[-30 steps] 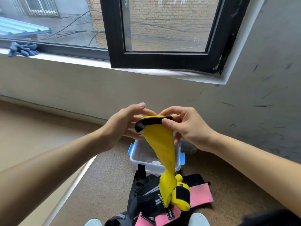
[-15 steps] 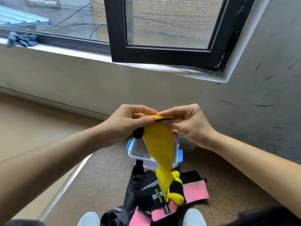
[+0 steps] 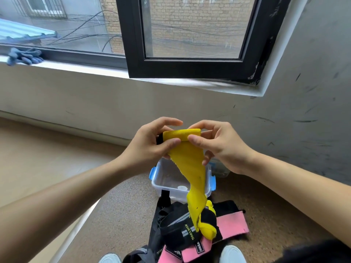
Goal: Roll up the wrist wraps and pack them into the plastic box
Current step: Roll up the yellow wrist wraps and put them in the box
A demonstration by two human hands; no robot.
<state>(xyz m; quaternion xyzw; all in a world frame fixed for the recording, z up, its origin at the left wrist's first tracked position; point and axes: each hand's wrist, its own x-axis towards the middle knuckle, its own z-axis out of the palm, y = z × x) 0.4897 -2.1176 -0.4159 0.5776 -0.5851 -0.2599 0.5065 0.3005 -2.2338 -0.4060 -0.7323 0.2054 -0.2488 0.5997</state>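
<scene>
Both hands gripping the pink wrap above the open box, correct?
No: the wrap is yellow, not pink. Head view: left hand and right hand pinch its rolled end above the open box; the pink wraps lie on the floor.

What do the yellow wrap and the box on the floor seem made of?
Yellow wrap: probably woven elastic fabric, matte; fine ribbing and frayed edge show. Box: likely clear plastic, slightly glossy; see-through walls, blue clips.
</scene>
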